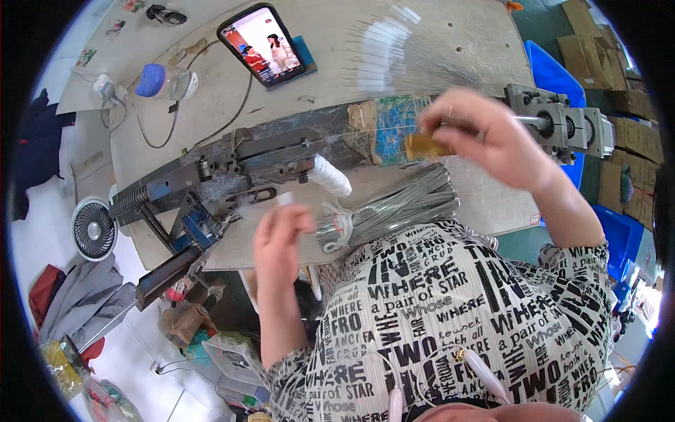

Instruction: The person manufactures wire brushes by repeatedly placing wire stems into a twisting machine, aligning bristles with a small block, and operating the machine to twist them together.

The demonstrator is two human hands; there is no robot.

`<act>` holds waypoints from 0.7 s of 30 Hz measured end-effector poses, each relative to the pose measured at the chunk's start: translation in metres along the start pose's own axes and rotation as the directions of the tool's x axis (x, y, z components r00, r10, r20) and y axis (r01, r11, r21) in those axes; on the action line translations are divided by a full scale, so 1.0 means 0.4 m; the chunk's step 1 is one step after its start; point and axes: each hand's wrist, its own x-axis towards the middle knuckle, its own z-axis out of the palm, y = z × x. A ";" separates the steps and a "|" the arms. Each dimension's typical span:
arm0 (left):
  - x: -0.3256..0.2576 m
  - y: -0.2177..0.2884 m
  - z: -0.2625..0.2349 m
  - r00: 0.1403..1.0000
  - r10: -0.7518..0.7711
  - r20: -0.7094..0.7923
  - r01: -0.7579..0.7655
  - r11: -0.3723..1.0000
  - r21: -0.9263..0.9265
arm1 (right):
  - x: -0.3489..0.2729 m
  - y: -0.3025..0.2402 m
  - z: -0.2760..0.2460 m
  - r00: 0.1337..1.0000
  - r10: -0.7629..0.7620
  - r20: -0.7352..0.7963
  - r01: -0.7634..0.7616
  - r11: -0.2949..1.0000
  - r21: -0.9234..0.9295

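My right hand, smeared by motion, is curled over the blue worn patch of the bench tool. At its fingertips is a yellow-brown piece, its kind unclear. My left hand hovers at the near side of the tool, blurred, with a small white bit by its fingertips. Whether it grips that bit is unclear. Between the hands lies a bundle of thin metal wires, tied with white cord. A white wrapped roll sticks out from the long dark metal bench tool.
A phone showing a video leans on a stand at the back. Loose thin wires spread over the far table. A metal clamp head stands right, a spring and lever left. A small fan and cardboard boxes flank the table.
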 end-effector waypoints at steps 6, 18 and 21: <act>0.160 -0.028 0.355 0.740 -0.076 0.669 -0.186 0.932 0.311 | 0.076 -0.036 0.003 0.997 0.075 -0.002 -0.073 0.975 0.211; 0.076 -0.008 0.232 0.952 -0.091 0.291 0.165 0.957 -0.239 | 0.123 -0.029 0.066 0.999 -0.045 0.028 0.048 0.987 -0.151; 0.076 0.011 0.242 0.927 -0.172 0.332 0.227 0.964 -0.135 | 0.123 -0.025 0.077 1.000 -0.019 0.019 0.022 0.975 -0.220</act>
